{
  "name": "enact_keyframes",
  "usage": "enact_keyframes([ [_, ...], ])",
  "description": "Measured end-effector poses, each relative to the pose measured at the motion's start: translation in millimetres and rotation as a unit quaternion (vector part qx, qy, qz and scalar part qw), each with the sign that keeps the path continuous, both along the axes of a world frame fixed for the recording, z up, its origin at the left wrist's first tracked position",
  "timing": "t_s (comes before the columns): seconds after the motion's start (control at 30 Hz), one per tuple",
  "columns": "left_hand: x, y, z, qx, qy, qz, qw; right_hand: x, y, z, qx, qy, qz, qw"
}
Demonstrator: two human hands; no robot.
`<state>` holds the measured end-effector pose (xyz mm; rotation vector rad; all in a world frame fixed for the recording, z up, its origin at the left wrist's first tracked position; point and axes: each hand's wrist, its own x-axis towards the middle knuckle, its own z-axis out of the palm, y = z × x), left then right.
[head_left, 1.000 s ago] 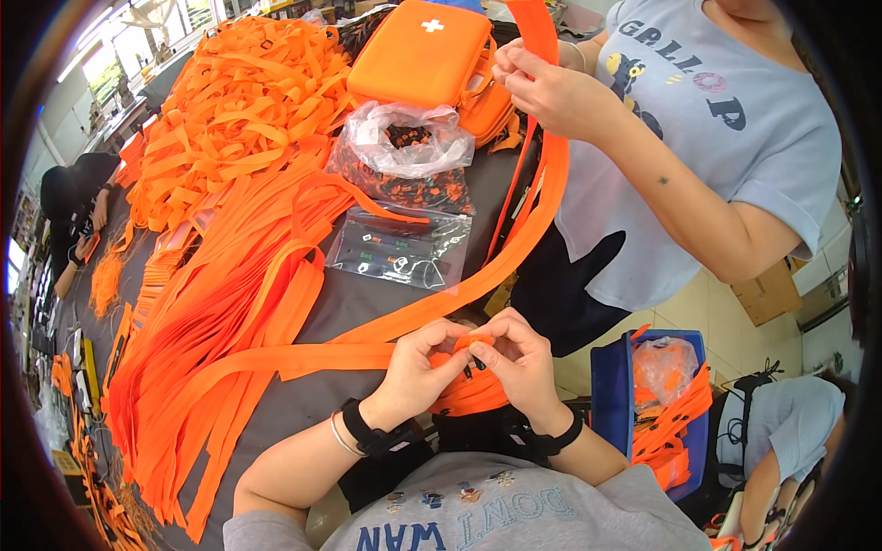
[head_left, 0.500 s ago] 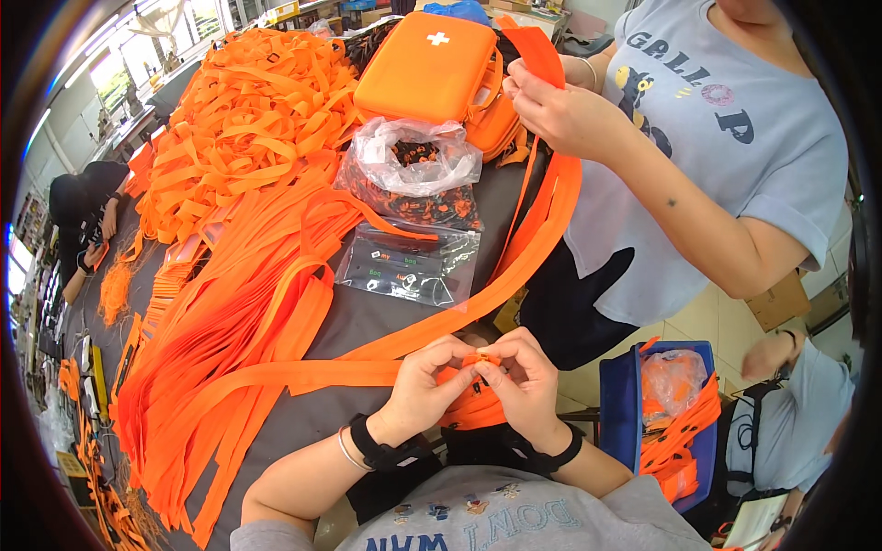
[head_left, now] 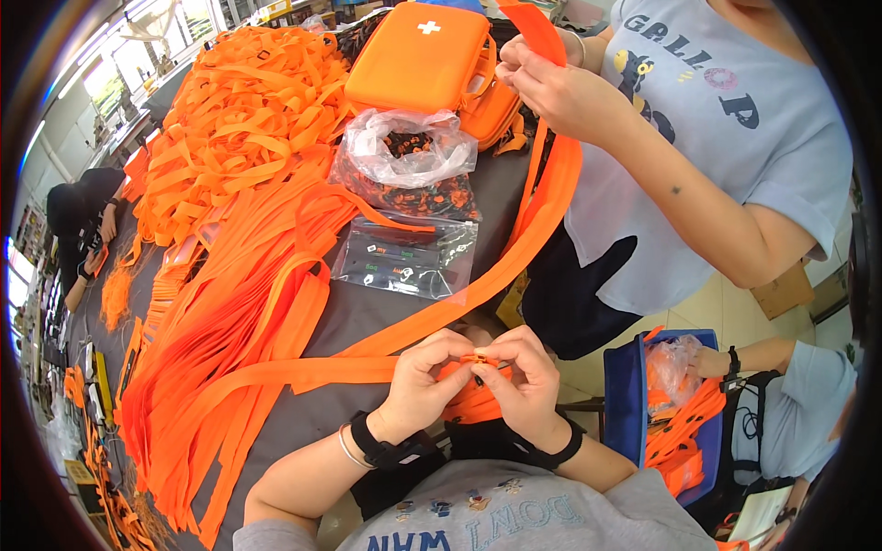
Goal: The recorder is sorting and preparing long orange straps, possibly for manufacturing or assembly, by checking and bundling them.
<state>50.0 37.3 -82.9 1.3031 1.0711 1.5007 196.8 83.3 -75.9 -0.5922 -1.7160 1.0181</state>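
Observation:
In front of my body, both hands meet at the end of an orange zipper tape (head_left: 331, 370) that runs in from the pile on the left. My left hand (head_left: 425, 381) pinches it between thumb and fingers. Close against it, my right hand (head_left: 524, 378) pinches the same end; a small dark piece, perhaps a zipper slider, shows between the fingertips. More orange tape (head_left: 478, 404) with dark pieces hangs below my hands. On the grey table (head_left: 354, 321), a plastic bag of small black and orange pieces (head_left: 409, 184) stands behind a clear zip pouch (head_left: 404, 262).
Long orange tapes (head_left: 248, 340) and a heap of orange webbing (head_left: 248, 119) cover the table's left. Orange cases (head_left: 418, 55) lie at the back. A co-worker's hands (head_left: 565, 92) hold tape at right. Another person's hand (head_left: 709, 362) reaches into a blue bin (head_left: 625, 395).
The person at lower right has brought a hand into the blue bin, onto the plastic bag there. My hands stay together on the tape with only small finger shifts.

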Motion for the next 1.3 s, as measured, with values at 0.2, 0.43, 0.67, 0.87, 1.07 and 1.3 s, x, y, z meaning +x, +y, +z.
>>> enact_keyframes([
  [0.2,-2.4,0.1,2.0,0.024,0.079,0.013,0.996,2.3,1.5,7.0,0.092,-0.044,-0.019,0.995],
  [0.43,-2.4,-0.1,1.0,0.027,0.093,0.026,0.995,2.2,1.8,6.5,0.113,-0.041,-0.013,0.993],
  [0.67,0.8,-3.2,-1.0,0.029,0.116,0.061,0.991,4.4,4.6,10.6,0.108,-0.073,0.003,0.992],
  [0.87,4.2,0.9,7.3,0.022,0.074,0.015,0.997,9.0,4.0,9.5,0.074,-0.068,0.002,0.995],
  [1.07,3.7,-2.2,1.3,-0.050,0.023,-0.024,0.998,11.9,1.9,9.0,0.046,-0.063,-0.002,0.997],
  [1.3,1.5,-2.7,3.8,0.048,0.130,0.033,0.990,11.3,5.4,12.2,0.067,-0.070,0.005,0.995],
])
